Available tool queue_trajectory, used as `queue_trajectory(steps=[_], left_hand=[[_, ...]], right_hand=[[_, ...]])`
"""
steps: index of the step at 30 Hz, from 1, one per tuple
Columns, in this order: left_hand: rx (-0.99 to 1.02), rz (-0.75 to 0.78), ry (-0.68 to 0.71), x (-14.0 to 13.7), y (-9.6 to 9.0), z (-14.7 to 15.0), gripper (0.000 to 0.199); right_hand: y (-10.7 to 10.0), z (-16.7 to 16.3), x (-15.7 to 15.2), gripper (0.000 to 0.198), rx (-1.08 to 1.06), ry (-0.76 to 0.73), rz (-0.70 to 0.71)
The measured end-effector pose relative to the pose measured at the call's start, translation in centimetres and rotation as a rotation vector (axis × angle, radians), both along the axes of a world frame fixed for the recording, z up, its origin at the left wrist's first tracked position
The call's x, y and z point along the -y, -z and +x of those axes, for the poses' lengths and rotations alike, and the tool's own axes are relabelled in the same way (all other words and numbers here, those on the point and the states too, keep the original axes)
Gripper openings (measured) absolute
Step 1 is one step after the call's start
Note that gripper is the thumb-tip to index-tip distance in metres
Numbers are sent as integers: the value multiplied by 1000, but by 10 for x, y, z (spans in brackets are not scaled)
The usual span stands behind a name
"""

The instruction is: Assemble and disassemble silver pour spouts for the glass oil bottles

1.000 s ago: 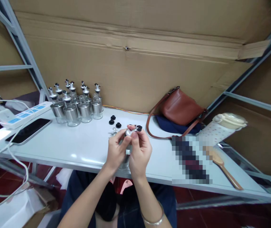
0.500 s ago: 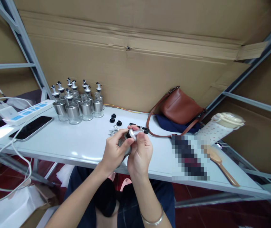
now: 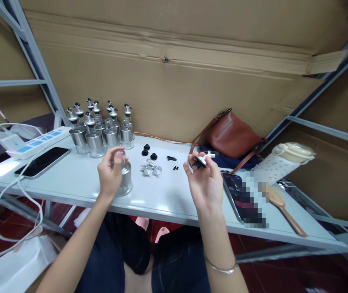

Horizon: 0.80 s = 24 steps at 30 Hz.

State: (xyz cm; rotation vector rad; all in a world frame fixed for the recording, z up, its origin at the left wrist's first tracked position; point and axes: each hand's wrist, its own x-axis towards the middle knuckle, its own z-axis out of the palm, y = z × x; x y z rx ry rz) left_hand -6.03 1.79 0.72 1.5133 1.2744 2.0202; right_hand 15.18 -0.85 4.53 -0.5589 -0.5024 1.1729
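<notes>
My left hand [image 3: 110, 169] is wrapped round the neck of a glass bottle [image 3: 126, 179], which stands upright near the table's front edge with its top uncovered. Off to the right, my right hand [image 3: 206, 183] is raised above the table, its fingers closed on a pourer top [image 3: 200, 161] with a silver body and black base. On the table between the hands lie silver pourer parts [image 3: 153, 169], black stoppers [image 3: 153, 156], black levers [image 3: 171, 158] and tiny black pieces [image 3: 175, 168].
Several glass-and-steel bottles [image 3: 95, 142] with pourers stand at the back left. Beside them are a phone [image 3: 42, 162] and a power strip [image 3: 39, 142]. To the right are a brown bag [image 3: 233, 136], another phone [image 3: 233, 195], a wooden spoon [image 3: 286, 213] and a tumbler [image 3: 279, 162].
My hands have moved apart. The bottle has gone left and down onto the table in my left hand, while the pourer top, now off the bottle, has moved right in my right hand.
</notes>
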Motion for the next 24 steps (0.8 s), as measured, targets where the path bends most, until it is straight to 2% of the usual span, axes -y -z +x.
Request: queue_trajectory(steps=[3,5,11,13,17,20,22,23,24], left_hand=[[-23,23,-80,-26,-3,-22,29],[-26,40,-86,-42,-3,-35,28],[-42,23,-111,-87,-1,-70,31],[-70,34,-161,-99,1,-80,30],[-183,102,-282,-116,8,-95,33],[-246,222,-343,-117,9,-95,36],[-303,350,-392,-112,8,-85,35],[-345,409,-387,-109,8,-76,33],[-407,450,-315,-104,9,-65,32]], right_hand=[[10,1,-3,20,132,32,-60],[14,3,-6,25,198,32,-86],[16,11,-17,34,555,-193,-99],[16,11,-22,33,658,-249,-95],[15,8,-34,30,731,-309,-74],[14,4,-43,27,764,-339,-50],[16,2,-49,26,762,-374,-21],[17,1,-53,26,755,-399,2],[18,0,-57,26,748,-425,29]])
